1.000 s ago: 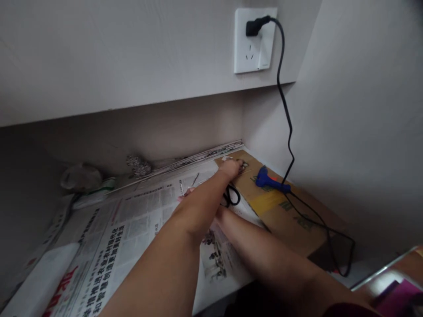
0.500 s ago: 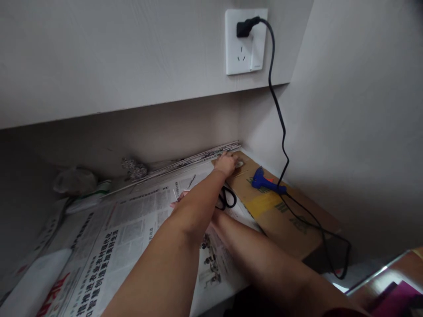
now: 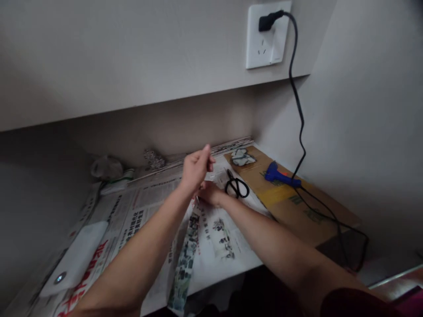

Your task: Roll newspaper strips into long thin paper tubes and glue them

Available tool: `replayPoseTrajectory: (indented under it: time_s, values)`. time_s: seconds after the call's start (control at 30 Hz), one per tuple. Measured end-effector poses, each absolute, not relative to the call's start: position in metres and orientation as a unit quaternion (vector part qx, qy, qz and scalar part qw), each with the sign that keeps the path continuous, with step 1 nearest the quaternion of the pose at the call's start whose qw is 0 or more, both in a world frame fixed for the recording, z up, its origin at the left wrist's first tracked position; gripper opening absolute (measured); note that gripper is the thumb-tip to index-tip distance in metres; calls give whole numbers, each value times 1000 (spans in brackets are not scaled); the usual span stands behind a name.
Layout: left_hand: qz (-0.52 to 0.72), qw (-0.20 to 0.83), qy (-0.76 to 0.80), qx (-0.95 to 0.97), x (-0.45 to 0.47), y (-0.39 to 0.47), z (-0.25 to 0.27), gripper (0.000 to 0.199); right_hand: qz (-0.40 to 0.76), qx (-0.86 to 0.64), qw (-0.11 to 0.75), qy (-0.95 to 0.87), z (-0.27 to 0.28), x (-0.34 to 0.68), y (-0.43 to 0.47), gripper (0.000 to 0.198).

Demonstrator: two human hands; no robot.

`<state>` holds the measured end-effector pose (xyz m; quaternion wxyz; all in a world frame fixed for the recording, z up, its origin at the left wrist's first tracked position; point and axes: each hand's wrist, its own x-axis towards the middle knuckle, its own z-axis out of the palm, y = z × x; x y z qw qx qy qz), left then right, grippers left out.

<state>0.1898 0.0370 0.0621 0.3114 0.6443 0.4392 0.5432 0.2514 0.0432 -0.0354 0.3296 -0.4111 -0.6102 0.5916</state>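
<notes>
Newspaper strip (image 3: 185, 264) slants from beside your right hand down toward your body, over the spread newspaper (image 3: 155, 198). To its right you have the cardboard (image 3: 310, 224). Your left hand (image 3: 196, 167) is raised with fingers curled and thumb up; whether it pinches anything, I cannot tell. Your right hand (image 3: 209, 193) is low, partly hidden by your left wrist, so its grip on the strip cannot be made out. A blue glue gun (image 3: 280, 176) lies on the cardboard, black-handled scissors (image 3: 237, 187) just beside your right hand.
</notes>
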Motion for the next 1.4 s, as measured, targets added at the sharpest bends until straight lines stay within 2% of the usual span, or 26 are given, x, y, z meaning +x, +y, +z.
replayPoseTrajectory:
  time_s: [0.13,0.17,0.23,0.3,0.43,0.67,0.93,1.13,1.3,1.4]
  values:
    - [645,425,464,433,126,13,39,23,649,-357,365,-565,-45,247,43,30]
    - [652,451,481,374,115,8,32,26,657,-350,370,-556,-46,247,43,32]
    - [611,524,520,285,101,-3,19,27,660,-349,374,-550,-46,246,41,35]
    - [551,604,519,251,97,-15,9,18,660,-349,379,-548,-44,246,39,37]
    - [486,697,433,302,108,-34,0,13,641,-356,388,-559,-36,247,31,37]
    - [456,727,392,331,119,-38,-10,20,594,-380,391,-592,-22,251,25,36]
    - [413,759,367,344,111,-43,-17,26,567,-405,350,-626,-22,248,20,35]
    - [487,739,378,272,110,-44,-8,37,432,-417,367,-710,-16,247,15,28]
    - [451,763,342,312,116,-48,-14,26,501,-433,340,-668,-11,250,13,30]
    - [429,757,369,328,118,-49,-19,17,532,-433,353,-636,-11,252,15,33]
